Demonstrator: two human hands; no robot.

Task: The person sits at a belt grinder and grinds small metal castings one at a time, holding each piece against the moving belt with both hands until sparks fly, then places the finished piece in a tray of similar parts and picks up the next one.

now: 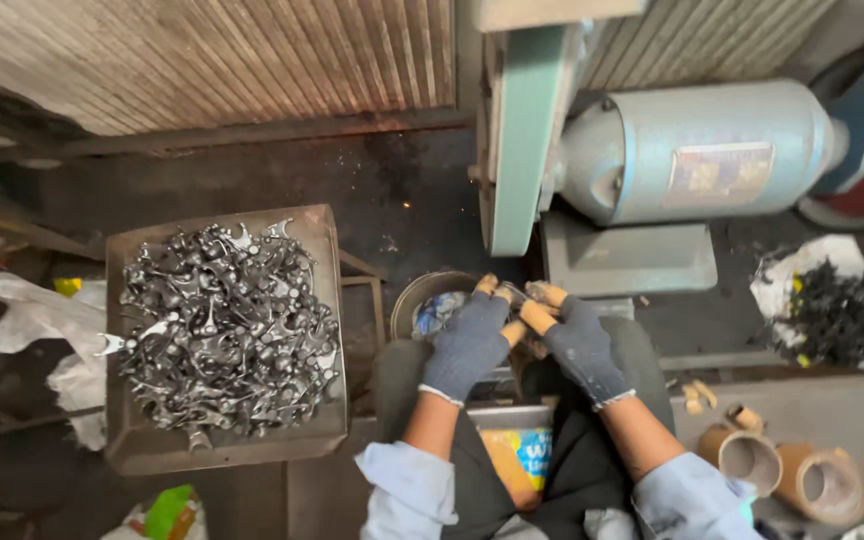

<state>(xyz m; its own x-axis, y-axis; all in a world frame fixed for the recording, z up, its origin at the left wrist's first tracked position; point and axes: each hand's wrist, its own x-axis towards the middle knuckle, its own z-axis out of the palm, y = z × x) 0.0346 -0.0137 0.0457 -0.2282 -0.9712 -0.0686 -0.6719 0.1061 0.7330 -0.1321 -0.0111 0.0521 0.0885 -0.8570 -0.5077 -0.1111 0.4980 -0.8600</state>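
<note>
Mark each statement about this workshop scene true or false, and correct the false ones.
1. Both hands, the left hand and the right hand, wear gloves. True.
2. The tray of metal parts lies to the person's right. False: it lies to their left.
3. The hands are close together in front of the grey-blue motor machine. True.
4. The cardboard tubes stand upright on the tray. False: they lie at the lower right, away from it.

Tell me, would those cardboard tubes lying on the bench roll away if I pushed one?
Probably. The cardboard tubes are round and lie on their sides, so a sideways nudge should roll them. They look hollow, so likely light. Pushed end-on, they would probably just slide.
</note>
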